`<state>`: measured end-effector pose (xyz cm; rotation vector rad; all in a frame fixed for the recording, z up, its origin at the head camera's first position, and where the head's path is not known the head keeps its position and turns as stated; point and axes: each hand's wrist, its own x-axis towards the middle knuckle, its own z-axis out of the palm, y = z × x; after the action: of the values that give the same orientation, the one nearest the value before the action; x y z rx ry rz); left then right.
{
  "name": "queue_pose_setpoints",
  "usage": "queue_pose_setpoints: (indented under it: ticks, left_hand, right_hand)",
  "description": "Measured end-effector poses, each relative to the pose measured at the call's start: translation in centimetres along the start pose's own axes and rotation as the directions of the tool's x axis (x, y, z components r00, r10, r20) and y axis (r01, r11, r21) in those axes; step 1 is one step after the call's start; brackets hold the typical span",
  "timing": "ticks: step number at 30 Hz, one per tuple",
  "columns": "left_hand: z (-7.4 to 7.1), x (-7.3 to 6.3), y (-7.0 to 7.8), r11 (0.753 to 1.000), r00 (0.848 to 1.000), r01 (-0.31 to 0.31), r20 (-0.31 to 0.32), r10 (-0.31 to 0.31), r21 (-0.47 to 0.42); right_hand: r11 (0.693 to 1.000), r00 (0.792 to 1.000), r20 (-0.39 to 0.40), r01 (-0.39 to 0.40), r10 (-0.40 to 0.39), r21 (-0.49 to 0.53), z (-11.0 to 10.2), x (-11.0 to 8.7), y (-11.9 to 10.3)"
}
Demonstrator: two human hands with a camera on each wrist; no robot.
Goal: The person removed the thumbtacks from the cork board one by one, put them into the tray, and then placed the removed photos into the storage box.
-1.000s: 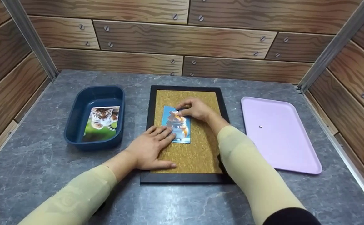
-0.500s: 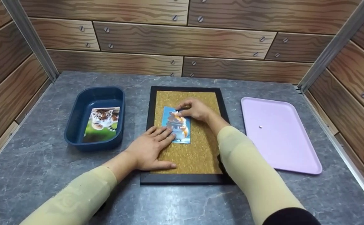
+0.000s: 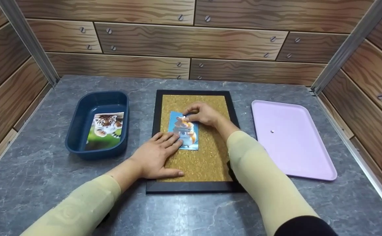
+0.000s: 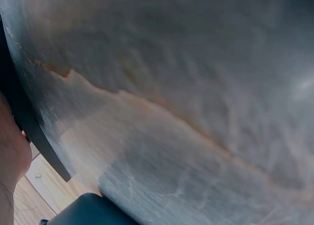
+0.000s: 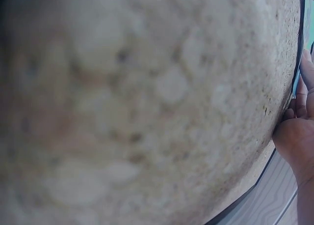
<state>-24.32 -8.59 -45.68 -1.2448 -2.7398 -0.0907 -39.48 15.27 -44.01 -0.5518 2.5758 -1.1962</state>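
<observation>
A blue picture card [image 3: 188, 141] with a cartoon animal lies on a black-framed cork board [image 3: 207, 157]. My left hand [image 3: 154, 155] rests flat on the board's left side, its fingertips pressing the card's lower left edge and its thumb spread on the cork. At the card's top, my right hand [image 3: 204, 114] has thumb and index finger pinched around a tiny dark thing, apparently a pushpin, mostly hidden by the fingers. In the right wrist view, blurred cork [image 5: 147, 112] fills most of the picture and the hand shows at the right edge.
Left of the board stands a dark blue bin [image 3: 72, 131] with a tiger picture card [image 3: 104, 131] inside. To the right lies a lilac tray [image 3: 295, 144] bearing a small shiny tack [image 3: 272, 131]. Wood-patterned walls [image 3: 145, 39] close in the grey table [image 3: 164, 213].
The head view has shifted very slightly. Both hands and the card keep their places on the board.
</observation>
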Motion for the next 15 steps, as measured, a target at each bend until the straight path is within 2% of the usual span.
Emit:
queue_pose_setpoints:
  ticks: [7,15]
  left_hand:
    - [-0.02,-0.08,0.01,1.0,1.0,0.006,0.007,-0.006,-0.008]
    - [-0.06,-0.04,0.0,1.0,1.0,0.007,0.011,-0.007,-0.001]
  right_hand:
    - [1.0,1.0,-0.007,-0.005,0.005,0.019,0.07,0.04,-0.08]
    - [0.999,0.999,-0.013,0.029,-0.029,0.012,-0.02,-0.01,-0.1]
